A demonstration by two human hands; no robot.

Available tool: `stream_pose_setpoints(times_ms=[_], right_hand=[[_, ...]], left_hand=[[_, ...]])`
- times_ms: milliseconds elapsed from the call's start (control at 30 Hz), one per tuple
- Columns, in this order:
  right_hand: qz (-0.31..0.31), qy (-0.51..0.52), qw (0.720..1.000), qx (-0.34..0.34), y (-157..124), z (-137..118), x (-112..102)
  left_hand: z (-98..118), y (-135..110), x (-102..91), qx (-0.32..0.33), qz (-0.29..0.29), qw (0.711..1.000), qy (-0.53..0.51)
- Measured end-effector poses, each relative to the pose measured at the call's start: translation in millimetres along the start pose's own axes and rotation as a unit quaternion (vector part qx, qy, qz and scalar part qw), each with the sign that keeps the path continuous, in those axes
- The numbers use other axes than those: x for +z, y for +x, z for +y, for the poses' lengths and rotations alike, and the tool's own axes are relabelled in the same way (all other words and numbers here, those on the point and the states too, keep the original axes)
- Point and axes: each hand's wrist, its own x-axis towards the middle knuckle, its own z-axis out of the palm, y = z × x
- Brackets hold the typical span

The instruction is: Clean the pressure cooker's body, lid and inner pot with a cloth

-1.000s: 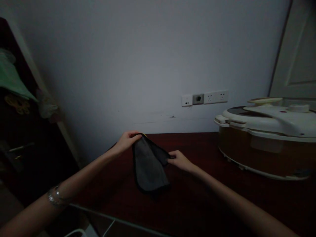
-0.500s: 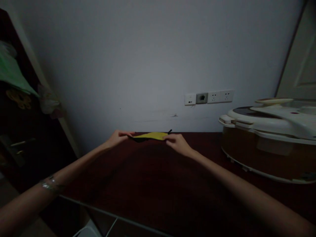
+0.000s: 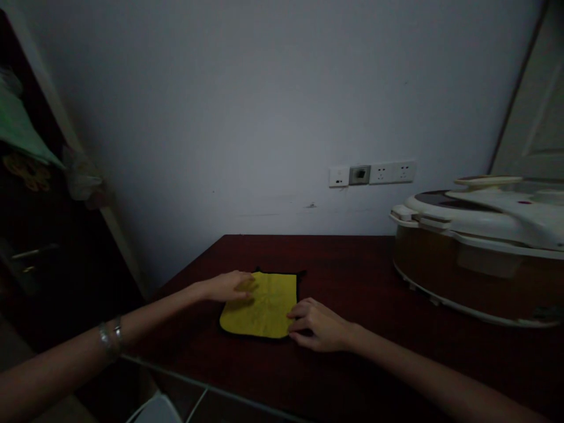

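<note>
A yellow cloth (image 3: 271, 302) with a dark border lies spread on the dark red tabletop in the head view. My left hand (image 3: 227, 286) is over its left side, thumb and fingers apart, holding nothing. At the cloth's lower right edge, the curled fingers of my right hand (image 3: 315, 326) grip the border. A small dark tab sticks out at the cloth's far right corner.
A large white and brown appliance (image 3: 480, 258) stands on the right of the table (image 3: 343, 258). Wall sockets (image 3: 381, 173) are behind. A dark door (image 3: 39, 252) with hanging bags is at left. A white object (image 3: 158, 408) sits below the front edge.
The cloth has come down from a raised, edge-on position between both hands to lie flat, nearer to me. My left hand has let go of it; my right stays at its edge.
</note>
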Motion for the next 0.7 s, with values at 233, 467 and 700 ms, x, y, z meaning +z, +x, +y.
stream_pose_setpoints(times_ms=[233,467,700], right_hand=[[-0.014,0.023,0.999,0.018,-23,-12,6],[-0.046,0.057,0.996,0.051,-42,-26,-1],[-0.069,0.067,0.994,0.051,-67,-38,-28]], left_hand=[[-1,10,41.4,-0.003,-0.205,0.978,0.039],[25,20,27.5,-0.039,-0.248,0.967,0.038],[41,56,48.6,-0.043,-0.189,0.979,0.067]])
